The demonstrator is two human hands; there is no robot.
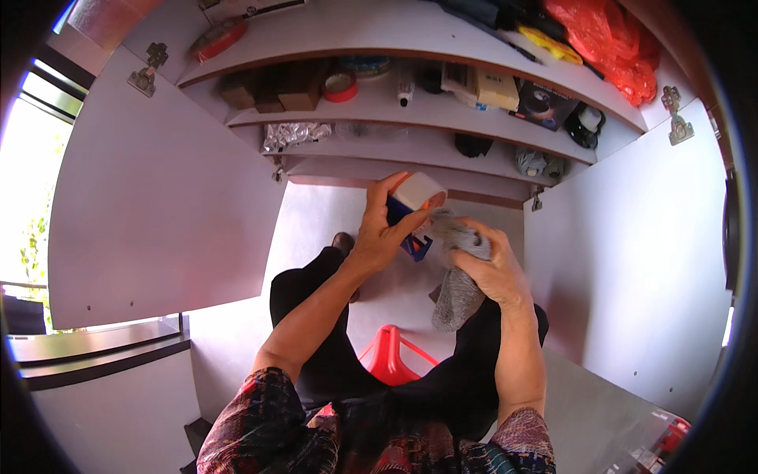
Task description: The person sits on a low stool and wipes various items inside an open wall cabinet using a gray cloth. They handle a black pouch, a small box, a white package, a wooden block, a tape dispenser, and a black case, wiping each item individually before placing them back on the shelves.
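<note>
My left hand (376, 238) is closed around a packing tape dispenser (417, 190) with a wide pale roll, a dark blue body and some orange. It is held up in front of the cabinet, the roll uppermost. Close beside it, my right hand (499, 272) grips a bunched grey cloth (458, 303). One end of the cloth reaches up to the dispenser, where it seems to touch it; the rest hangs below my fingers.
An open cabinet spans the far side, its left door (162, 205) and right door (632, 253) swung out. Its shelves (379, 107) hold boxes, a red-rimmed tape roll (339, 87), a red plastic bag (608, 47) and yellow-handled tool (549, 45). A red stool (390, 359) shows between my legs.
</note>
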